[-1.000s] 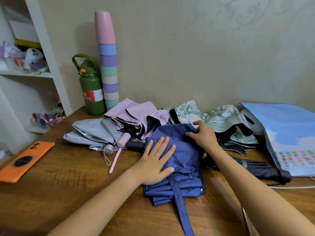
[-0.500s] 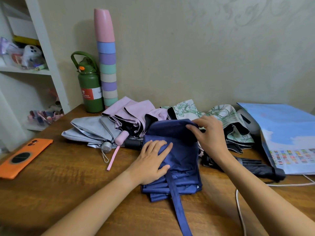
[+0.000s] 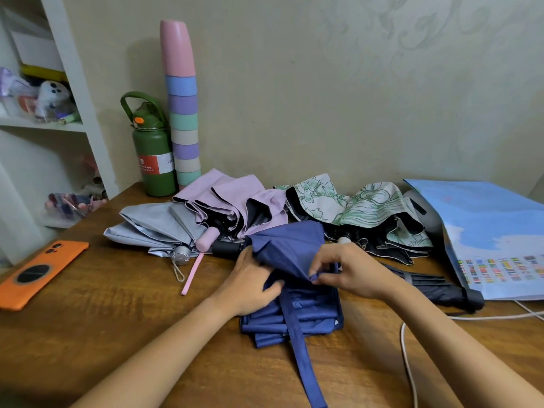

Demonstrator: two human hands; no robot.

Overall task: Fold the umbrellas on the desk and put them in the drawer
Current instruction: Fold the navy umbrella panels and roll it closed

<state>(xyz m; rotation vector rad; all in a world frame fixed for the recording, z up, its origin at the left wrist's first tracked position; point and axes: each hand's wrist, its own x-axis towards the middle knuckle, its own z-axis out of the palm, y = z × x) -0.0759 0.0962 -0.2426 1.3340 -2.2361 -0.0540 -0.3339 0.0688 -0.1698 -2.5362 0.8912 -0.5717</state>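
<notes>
A navy blue umbrella (image 3: 290, 248) lies half-pleated at the middle of the wooden desk (image 3: 103, 313), its strap trailing toward me. My left hand (image 3: 250, 285) presses and grips its folded panels on the left side. My right hand (image 3: 350, 270) pinches the edge of a lifted panel. Behind lie a grey umbrella (image 3: 153, 228), a lilac umbrella (image 3: 235, 195) with a pink handle, and a white-and-green floral umbrella (image 3: 368, 207). A dark, rolled umbrella (image 3: 432, 285) rests to the right. No drawer is in view.
An orange phone (image 3: 38, 273) lies at the left edge. A green bottle (image 3: 151, 154) and a tall stack of pastel cups (image 3: 182, 113) stand against the wall. A blue paper bag (image 3: 494, 231) and white cables (image 3: 407, 363) occupy the right. White shelves (image 3: 73, 83) stand left.
My right hand lifted the far blue panel and drew it toward me, now pinching its edge. My left hand shifted from lying flat to gripping the folds.
</notes>
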